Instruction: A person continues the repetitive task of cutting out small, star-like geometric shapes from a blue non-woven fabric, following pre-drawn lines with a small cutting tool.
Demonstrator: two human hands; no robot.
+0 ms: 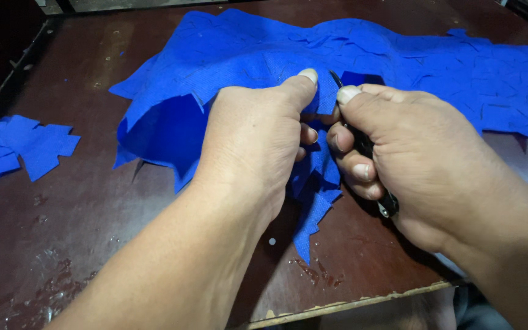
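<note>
Pinching blue fabric, left hand fingers clamp it; right hand fingers grip black tool. Worn, scratched brown tabletop; fabric scraps far left of fabric.

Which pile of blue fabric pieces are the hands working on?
The big spread of blue fabric across the middle and right of the table. The left hand pinches it; the small stack of blue pieces at the left edge lies untouched.
</note>
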